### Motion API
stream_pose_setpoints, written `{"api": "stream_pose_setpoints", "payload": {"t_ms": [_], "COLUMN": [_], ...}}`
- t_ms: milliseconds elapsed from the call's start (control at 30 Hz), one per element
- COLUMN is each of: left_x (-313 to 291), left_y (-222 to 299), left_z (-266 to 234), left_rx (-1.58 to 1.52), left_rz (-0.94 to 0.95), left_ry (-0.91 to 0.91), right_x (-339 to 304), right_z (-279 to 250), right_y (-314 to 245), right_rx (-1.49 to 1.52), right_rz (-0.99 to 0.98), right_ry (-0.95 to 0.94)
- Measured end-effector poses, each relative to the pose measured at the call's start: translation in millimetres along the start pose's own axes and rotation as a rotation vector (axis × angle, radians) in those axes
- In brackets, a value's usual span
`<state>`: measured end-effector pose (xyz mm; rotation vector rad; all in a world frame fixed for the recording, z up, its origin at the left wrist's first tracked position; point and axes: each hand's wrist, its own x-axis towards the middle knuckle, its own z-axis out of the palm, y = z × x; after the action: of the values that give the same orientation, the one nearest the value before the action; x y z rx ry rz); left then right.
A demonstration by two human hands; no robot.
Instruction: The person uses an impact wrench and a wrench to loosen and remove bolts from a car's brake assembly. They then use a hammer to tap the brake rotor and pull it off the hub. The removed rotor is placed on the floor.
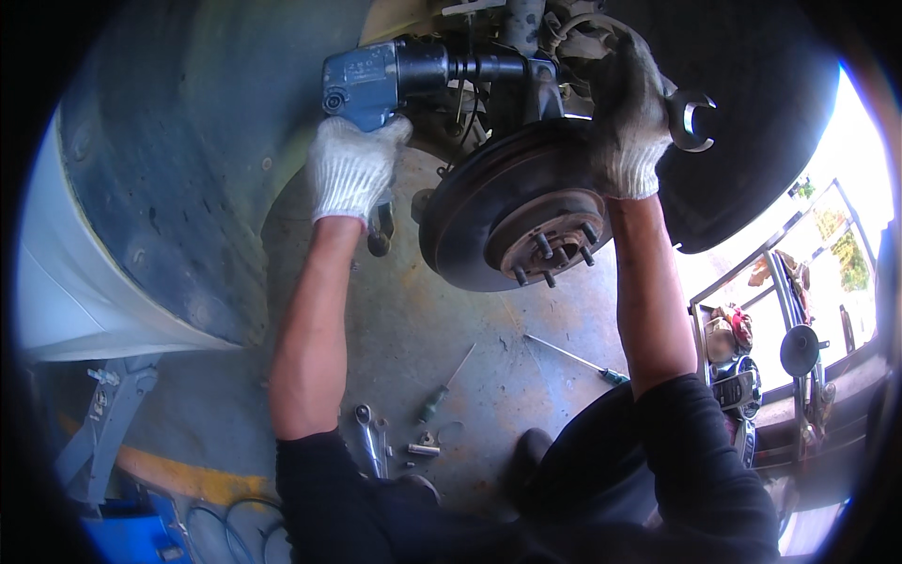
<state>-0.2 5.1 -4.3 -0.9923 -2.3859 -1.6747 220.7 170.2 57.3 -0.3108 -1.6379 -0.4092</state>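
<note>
My left hand [355,164], in a white knitted glove, is closed around the handle of a blue-grey impact wrench [362,80]. The dark socket [489,66] on its nose points right and meets the strut bracket [543,89] above the brake disc. A gloved right hand [628,127], mine too, is closed on an open-end wrench [693,122]. Only the jaw of that wrench sticks out to the right of the glove; its other end is hidden behind the hand. Between my forearms sits the brake disc [465,226], with several bare studs [543,246] on its hub.
Two screwdrivers [434,404] [609,375] and a ratchet [367,438] lie on the floor [395,310]. The fender [169,188] curves along the left, above a grey metal support [108,423]. At right stands a rack [738,273] of tools and bottles. A hose [230,531] lies lower left.
</note>
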Motion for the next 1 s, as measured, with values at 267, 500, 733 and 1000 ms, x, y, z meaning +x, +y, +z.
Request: {"api": "stream_pose_setpoints", "payload": {"t_ms": [267,500,733,1000], "left_x": [0,-2,-4,-3], "left_y": [1,2,3,3], "left_z": [-2,-2,-2,-4], "left_rx": [0.057,-0.011,0.046,0.042], "left_rz": [0.05,-0.042,0.034,0.016], "left_ry": [0.022,-0.045,0.013,0.007], "right_x": [-3,1,-2,-7], "right_z": [6,1,6,12], "right_y": [2,-5,5,4], "right_rx": [-0.081,0.047,-0.053,-0.147], "right_rz": [-0.051,0.015,-0.016,-0.043], "right_ry": [0.077,0.006,0.015,0.092]}}
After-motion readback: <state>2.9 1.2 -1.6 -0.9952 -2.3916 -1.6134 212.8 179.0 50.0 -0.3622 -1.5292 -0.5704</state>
